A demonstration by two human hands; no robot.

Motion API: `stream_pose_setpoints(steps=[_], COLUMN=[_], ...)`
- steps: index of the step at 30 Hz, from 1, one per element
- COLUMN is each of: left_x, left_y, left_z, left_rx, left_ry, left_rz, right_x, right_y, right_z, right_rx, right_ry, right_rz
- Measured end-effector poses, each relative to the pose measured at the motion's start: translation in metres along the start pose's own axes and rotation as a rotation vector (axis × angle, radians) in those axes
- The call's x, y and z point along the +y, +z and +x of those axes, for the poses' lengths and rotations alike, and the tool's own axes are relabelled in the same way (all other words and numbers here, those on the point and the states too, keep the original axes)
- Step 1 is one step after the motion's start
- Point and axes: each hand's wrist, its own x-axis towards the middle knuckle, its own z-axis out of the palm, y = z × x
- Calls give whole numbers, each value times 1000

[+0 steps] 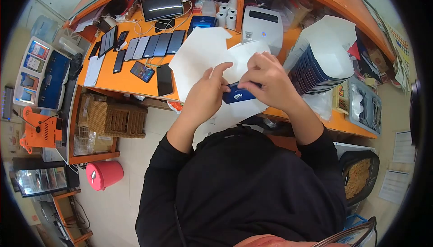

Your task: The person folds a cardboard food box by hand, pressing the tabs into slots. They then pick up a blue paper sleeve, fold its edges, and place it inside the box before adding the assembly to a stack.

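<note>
Orange counter (126,78) carries white paper sheets (198,57) at centre, a stack of dark blue packs (311,73) to the right, a white printer (263,26) behind and a row of phones (153,45) to the left. Both hands sit above the sheets at the near edge. Left hand (205,96) and right hand (268,82) each pinch one end of a small blue pack (237,95), fingers closed on it.

Both arms forward, elbows bent, left hand (205,94) and right hand (267,79) close together in pinching grips.
</note>
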Motion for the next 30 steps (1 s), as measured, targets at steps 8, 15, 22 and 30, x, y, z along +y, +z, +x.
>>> stream_pose_setpoints(steps=[8, 15, 22, 30], left_x=[28, 9, 31, 64], left_y=[-17, 26, 45, 78], left_z=[1, -9, 12, 43], left_rx=[95, 592, 466, 802], left_ry=[292, 345, 350, 713], left_rz=[502, 131, 33, 14], right_x=[-11, -14, -21, -43], right_y=[-9, 4, -12, -63], right_z=[10, 0, -15, -39], right_rx=[-694, 49, 158, 131], right_ry=[469, 426, 528, 625], right_rz=[196, 588, 1035, 652])
